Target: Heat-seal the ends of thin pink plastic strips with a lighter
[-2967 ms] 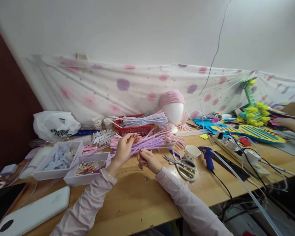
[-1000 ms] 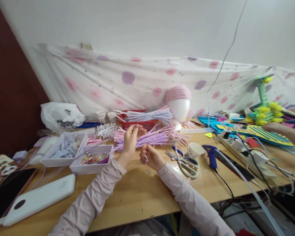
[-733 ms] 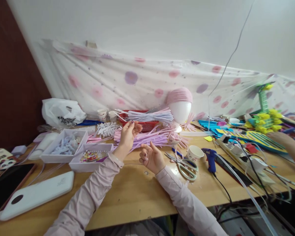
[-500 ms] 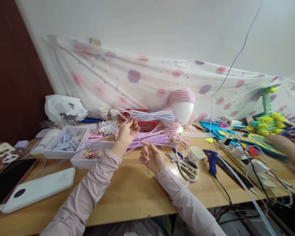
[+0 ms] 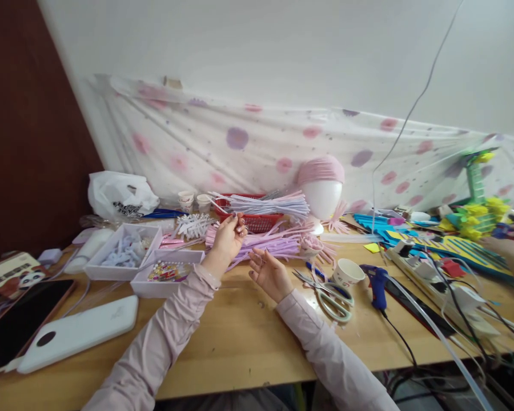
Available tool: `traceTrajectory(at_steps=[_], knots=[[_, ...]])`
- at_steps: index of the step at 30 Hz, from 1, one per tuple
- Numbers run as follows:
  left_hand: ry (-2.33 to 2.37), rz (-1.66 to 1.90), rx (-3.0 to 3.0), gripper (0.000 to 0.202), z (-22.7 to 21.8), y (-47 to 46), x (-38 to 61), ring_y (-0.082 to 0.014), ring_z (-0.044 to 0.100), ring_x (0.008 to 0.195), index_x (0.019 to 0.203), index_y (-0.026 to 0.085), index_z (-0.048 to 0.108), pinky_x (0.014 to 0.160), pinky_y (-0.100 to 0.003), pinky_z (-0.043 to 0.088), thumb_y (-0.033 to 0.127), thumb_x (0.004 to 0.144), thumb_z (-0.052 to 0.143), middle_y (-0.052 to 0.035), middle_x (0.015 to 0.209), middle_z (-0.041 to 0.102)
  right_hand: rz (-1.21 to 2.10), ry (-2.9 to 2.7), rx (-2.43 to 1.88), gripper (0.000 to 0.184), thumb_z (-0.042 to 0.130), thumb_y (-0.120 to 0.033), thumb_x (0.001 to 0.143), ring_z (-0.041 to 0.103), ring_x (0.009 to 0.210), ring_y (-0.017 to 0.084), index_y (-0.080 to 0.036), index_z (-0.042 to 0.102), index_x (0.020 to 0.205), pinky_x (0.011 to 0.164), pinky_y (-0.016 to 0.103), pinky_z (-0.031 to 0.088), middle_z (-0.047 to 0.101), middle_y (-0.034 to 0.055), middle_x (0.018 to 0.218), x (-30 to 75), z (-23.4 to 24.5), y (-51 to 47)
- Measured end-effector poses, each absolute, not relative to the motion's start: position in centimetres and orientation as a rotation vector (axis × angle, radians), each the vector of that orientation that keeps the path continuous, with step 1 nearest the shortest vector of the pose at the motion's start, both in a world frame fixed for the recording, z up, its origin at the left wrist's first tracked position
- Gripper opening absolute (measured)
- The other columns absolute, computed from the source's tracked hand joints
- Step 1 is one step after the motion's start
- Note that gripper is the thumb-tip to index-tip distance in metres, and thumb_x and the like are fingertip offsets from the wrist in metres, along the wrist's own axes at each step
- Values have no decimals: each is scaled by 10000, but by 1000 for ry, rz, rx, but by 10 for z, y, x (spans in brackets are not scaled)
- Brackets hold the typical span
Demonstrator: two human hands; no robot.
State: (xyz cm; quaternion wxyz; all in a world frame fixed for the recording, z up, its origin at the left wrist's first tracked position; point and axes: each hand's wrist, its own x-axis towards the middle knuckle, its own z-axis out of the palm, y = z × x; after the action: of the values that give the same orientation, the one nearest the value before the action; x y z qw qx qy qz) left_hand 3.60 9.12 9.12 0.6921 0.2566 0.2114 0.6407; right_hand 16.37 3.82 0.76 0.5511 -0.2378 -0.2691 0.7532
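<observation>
My left hand [image 5: 228, 242] is raised above the wooden table [image 5: 240, 337], thumb and fingertips pinched together on something too thin to make out. My right hand [image 5: 269, 274] hovers just right of it, palm up, fingers loosely spread and holding nothing. Right behind both hands lies a pile of pink and lilac pipe cleaners [image 5: 268, 242]. A red basket [image 5: 257, 221] with more pipe cleaners sits farther back. Green-handled scissors [image 5: 330, 291] lie to the right of my right hand.
White trays [image 5: 124, 260] of small parts sit at left, with a white power bank [image 5: 79, 334] and phone [image 5: 15, 319] nearer. A paper cup [image 5: 348, 273], blue glue gun [image 5: 377, 279], power strip [image 5: 437, 279] and cables fill the right. Another person's hand [image 5: 512, 257] works at far right. A foam head [image 5: 322, 191] stands behind.
My right hand has opened from a closed grip to palm up with fingers spread and moved slightly right. My left hand stays raised and pinched. The view has shifted left.
</observation>
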Motion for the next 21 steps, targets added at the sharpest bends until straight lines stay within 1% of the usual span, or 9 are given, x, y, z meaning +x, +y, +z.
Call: traceTrajectory(at_steps=[2, 4, 7, 9, 11, 13, 15, 18, 21], knots=[[471, 1444, 597, 116, 90, 88, 39, -11, 365, 407, 706, 142, 571, 419, -136, 304, 122, 820, 567, 44, 551, 509, 1791, -669, -587, 214, 527, -358, 861, 601, 734, 130, -190, 639, 931, 615, 250, 446, 677, 48, 922, 163, 8, 38], [469, 1447, 626, 109, 88, 84, 44, -12, 371, 415, 715, 139, 575, 422, -132, 300, 124, 822, 561, 44, 554, 514, 1829, -729, -601, 314, 492, -446, 871, 604, 715, 136, -170, 633, 924, 603, 257, 446, 673, 56, 884, 162, 10, 37], [463, 1415, 675, 86, 82, 77, 56, -16, 382, 424, 724, 130, 586, 420, -135, 296, 136, 810, 576, 40, 553, 521, 1890, -837, -606, 437, 449, -561, 860, 564, 589, 128, -153, 600, 816, 556, 257, 427, 619, 29, 689, 160, 12, 34], [456, 1381, 702, 74, 77, 72, 63, -21, 402, 432, 727, 125, 589, 425, -141, 307, 146, 797, 595, 34, 562, 532, 1927, -875, -586, 438, 447, -580, 855, 446, 447, 93, -168, 543, 743, 487, 232, 378, 500, -32, 538, 160, 12, 34], [449, 1350, 717, 78, 74, 69, 67, -30, 439, 450, 725, 121, 590, 447, -148, 338, 150, 798, 595, 28, 565, 541, 1965, -878, -548, 409, 460, -564, 856, 263, 366, 61, -182, 482, 713, 413, 193, 282, 349, -85, 470, 161, 12, 34], [447, 1331, 716, 88, 73, 68, 68, -44, 494, 486, 727, 122, 589, 496, -160, 392, 143, 811, 574, 22, 572, 555, 1981, -876, -510, 381, 496, -535, 849, 124, 371, 52, -189, 431, 702, 373, 172, 167, 245, -105, 475, 163, 12, 34], [449, 1318, 698, 99, 74, 68, 68, -61, 552, 539, 734, 123, 584, 563, -181, 444, 126, 825, 545, 10, 599, 582, 1982, -892, -492, 383, 534, -516, 829, 62, 395, 55, -197, 377, 687, 364, 173, 90, 206, -105, 498, 164, 12, 34], [455, 1300, 659, 115, 77, 68, 65, -82, 601, 591, 749, 126, 578, 626, -217, 484, 96, 837, 508, -10, 645, 620, 1965, -935, -501, 427, 563, -525, 803, 38, 411, 59, -209, 307, 672, 361, 181, 53, 197, -102, 520, 164, 13, 33], [464, 1293, 622, 120, 78, 68, 63, -85, 601, 572, 758, 129, 576, 641, -239, 499, 79, 835, 499, -6, 630, 618, 1914, -965, -531, 470, 599, -547, 765, 34, 415, 59, -213, 282, 669, 359, 184, 35, 191, -104, 520, 163, 14, 32]])
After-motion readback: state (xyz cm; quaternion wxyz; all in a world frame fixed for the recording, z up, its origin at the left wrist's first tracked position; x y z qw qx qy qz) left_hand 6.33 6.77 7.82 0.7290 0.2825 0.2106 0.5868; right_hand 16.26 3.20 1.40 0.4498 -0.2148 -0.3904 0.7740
